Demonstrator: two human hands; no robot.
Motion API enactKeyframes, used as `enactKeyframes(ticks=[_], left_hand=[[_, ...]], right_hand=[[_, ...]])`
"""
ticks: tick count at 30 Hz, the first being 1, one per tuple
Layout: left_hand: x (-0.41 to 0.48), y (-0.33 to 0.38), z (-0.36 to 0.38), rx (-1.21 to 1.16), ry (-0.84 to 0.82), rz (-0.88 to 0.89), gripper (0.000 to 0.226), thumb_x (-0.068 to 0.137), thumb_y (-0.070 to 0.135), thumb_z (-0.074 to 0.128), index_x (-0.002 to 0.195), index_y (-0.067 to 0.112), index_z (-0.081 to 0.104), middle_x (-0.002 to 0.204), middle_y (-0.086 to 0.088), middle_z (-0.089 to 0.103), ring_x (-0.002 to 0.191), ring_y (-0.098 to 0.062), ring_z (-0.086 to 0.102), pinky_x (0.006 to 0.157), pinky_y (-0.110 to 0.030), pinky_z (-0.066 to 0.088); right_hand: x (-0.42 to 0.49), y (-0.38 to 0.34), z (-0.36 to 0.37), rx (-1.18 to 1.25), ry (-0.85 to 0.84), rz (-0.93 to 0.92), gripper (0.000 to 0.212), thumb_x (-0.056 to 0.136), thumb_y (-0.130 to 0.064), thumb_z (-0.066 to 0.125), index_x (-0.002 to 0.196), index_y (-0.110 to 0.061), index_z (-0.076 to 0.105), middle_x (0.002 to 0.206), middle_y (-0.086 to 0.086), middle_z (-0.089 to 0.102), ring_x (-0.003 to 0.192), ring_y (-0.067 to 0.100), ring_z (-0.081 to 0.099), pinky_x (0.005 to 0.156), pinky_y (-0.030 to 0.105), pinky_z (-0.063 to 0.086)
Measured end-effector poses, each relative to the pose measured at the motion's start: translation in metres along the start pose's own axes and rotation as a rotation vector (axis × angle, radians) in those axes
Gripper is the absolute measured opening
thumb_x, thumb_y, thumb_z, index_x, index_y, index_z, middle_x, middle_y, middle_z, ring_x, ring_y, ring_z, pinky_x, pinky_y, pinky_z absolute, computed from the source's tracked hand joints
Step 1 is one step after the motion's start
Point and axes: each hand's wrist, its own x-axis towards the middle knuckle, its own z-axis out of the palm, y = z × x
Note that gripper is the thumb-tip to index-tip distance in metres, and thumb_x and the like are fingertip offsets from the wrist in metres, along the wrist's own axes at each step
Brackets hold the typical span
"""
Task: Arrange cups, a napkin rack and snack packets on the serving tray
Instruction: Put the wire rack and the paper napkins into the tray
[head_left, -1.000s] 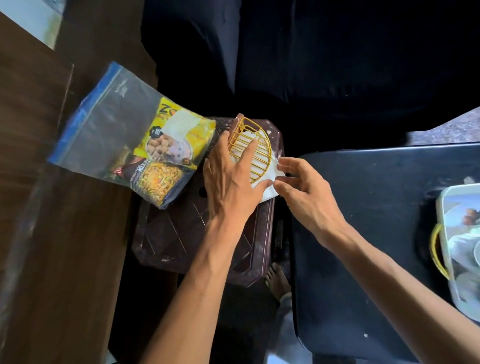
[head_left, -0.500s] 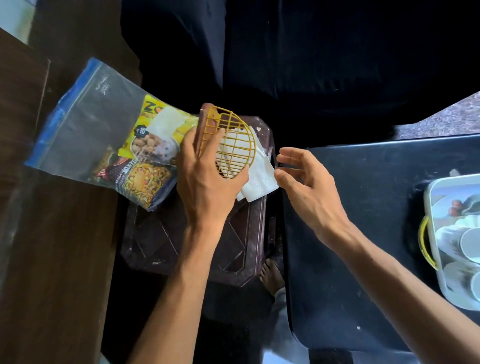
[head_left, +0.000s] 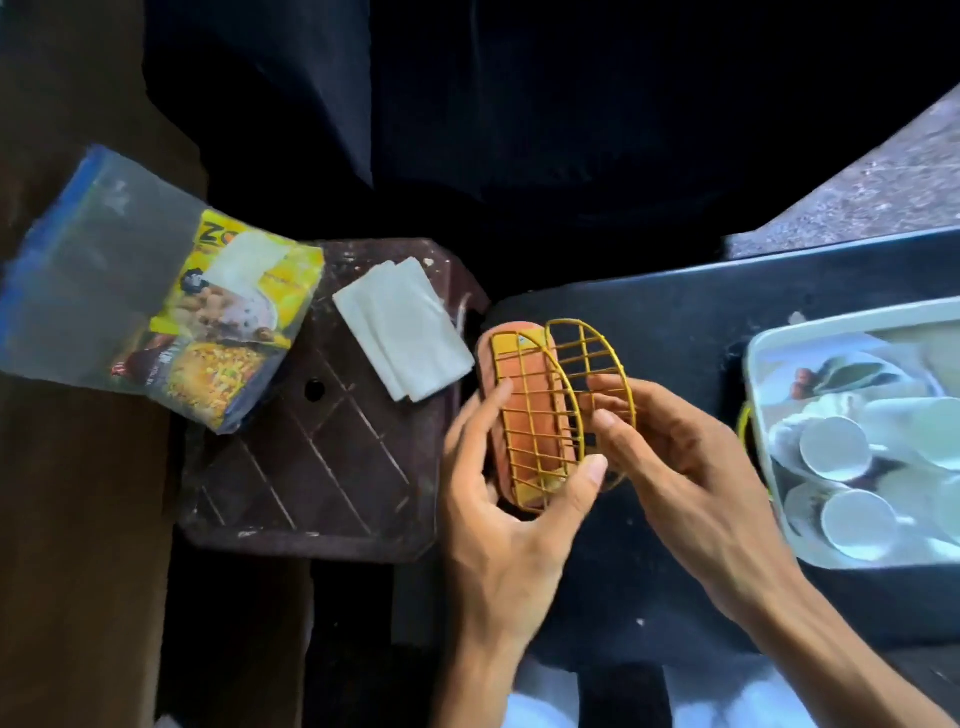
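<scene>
A yellow wire napkin rack (head_left: 545, 410) with a reddish base is held in the air between both hands, over the gap between stool and black table. My left hand (head_left: 506, 499) grips its base and near wire side. My right hand (head_left: 675, 457) pinches the far wire side. White folded napkins (head_left: 405, 327) lie loose on the brown plastic stool (head_left: 311, 467). A clear zip bag with yellow snack packets (head_left: 156, 306) rests on the stool's left edge. At the right, a white serving tray (head_left: 763, 415) holds several white cups (head_left: 834, 447).
A black table (head_left: 649, 332) carries the tray. A dark wooden surface (head_left: 78, 519) runs along the left. A person in dark clothing sits opposite. Gravelly ground (head_left: 883, 187) shows at the top right.
The rack has been lifted off the stool and carried right, leaving the napkins lying on the stool. My right hand has taken hold of the rack too.
</scene>
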Motion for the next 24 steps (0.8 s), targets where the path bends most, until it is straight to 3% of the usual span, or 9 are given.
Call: enactKeyframes(ticks=[3, 5, 11, 13, 15, 19, 21, 24], left_hand=[[-0.03, 0.005, 0.05, 0.135, -0.009, 0.022, 0.069, 0.076, 0.04, 0.079, 0.14, 0.035, 0.055, 0.153, 0.021, 0.042, 0.141, 0.001, 0.043, 0.111, -0.035, 0.046], [-0.052, 0.011, 0.092, 0.054, -0.069, -0.007, 0.062, 0.082, 0.032, 0.074, 0.141, 0.031, 0.056, 0.148, 0.021, 0.05, 0.137, -0.002, 0.049, 0.109, -0.038, 0.048], [-0.096, 0.044, 0.217, -0.22, -0.257, -0.189, 0.054, 0.089, 0.05, 0.058, 0.138, 0.029, 0.058, 0.144, 0.017, 0.058, 0.135, 0.002, 0.051, 0.115, -0.034, 0.042], [-0.102, 0.051, 0.255, -0.307, -0.322, -0.262, 0.053, 0.091, 0.052, 0.053, 0.137, 0.025, 0.061, 0.141, 0.01, 0.062, 0.133, -0.002, 0.054, 0.115, -0.035, 0.043], [-0.107, 0.056, 0.291, -0.336, -0.372, -0.322, 0.06, 0.088, 0.062, 0.05, 0.135, 0.027, 0.063, 0.138, 0.01, 0.065, 0.131, -0.004, 0.057, 0.116, -0.039, 0.042], [-0.107, 0.051, 0.354, -0.304, -0.409, -0.364, 0.087, 0.071, 0.091, 0.047, 0.135, 0.033, 0.061, 0.141, 0.015, 0.061, 0.132, 0.001, 0.053, 0.117, -0.04, 0.039], [-0.103, 0.043, 0.378, -0.278, -0.413, -0.41, 0.086, 0.074, 0.089, 0.043, 0.138, 0.034, 0.057, 0.145, 0.014, 0.057, 0.134, 0.001, 0.051, 0.119, -0.043, 0.037], [-0.091, 0.028, 0.405, -0.274, -0.438, -0.505, 0.067, 0.092, 0.068, 0.035, 0.143, 0.026, 0.051, 0.146, 0.007, 0.055, 0.129, -0.004, 0.053, 0.119, -0.044, 0.038]], right_hand=[[-0.021, 0.012, -0.048, 0.002, 0.087, 0.03, 0.022, 0.096, -0.018, 0.061, 0.112, -0.03, 0.069, 0.104, -0.013, 0.077, 0.094, 0.002, 0.072, 0.073, 0.017, 0.056], [-0.036, 0.018, -0.083, -0.043, 0.154, 0.027, 0.023, 0.095, -0.018, 0.062, 0.113, -0.03, 0.069, 0.104, -0.016, 0.076, 0.096, 0.0, 0.071, 0.075, 0.012, 0.054], [-0.076, 0.026, -0.199, -0.172, 0.416, 0.017, 0.034, 0.092, -0.014, 0.065, 0.122, -0.03, 0.062, 0.106, -0.016, 0.074, 0.103, -0.005, 0.067, 0.075, 0.006, 0.05], [-0.083, 0.03, -0.24, -0.149, 0.474, 0.023, 0.036, 0.092, -0.019, 0.066, 0.125, -0.032, 0.061, 0.113, -0.013, 0.073, 0.109, -0.002, 0.067, 0.082, 0.011, 0.053], [-0.084, 0.035, -0.279, -0.131, 0.497, 0.055, 0.033, 0.093, -0.033, 0.063, 0.126, -0.03, 0.064, 0.117, -0.011, 0.073, 0.114, 0.005, 0.066, 0.094, 0.026, 0.054], [-0.073, 0.051, -0.343, -0.126, 0.511, 0.132, 0.041, 0.096, -0.058, 0.05, 0.12, -0.03, 0.068, 0.115, -0.007, 0.074, 0.111, 0.014, 0.068, 0.102, 0.051, 0.049], [-0.062, 0.062, -0.364, -0.131, 0.51, 0.169, 0.043, 0.097, -0.062, 0.043, 0.114, -0.035, 0.071, 0.111, -0.008, 0.075, 0.109, 0.014, 0.069, 0.102, 0.051, 0.05], [-0.044, 0.078, -0.386, -0.083, 0.513, 0.232, 0.043, 0.095, -0.068, 0.04, 0.105, -0.043, 0.073, 0.11, -0.015, 0.074, 0.108, 0.001, 0.067, 0.104, 0.043, 0.05]])
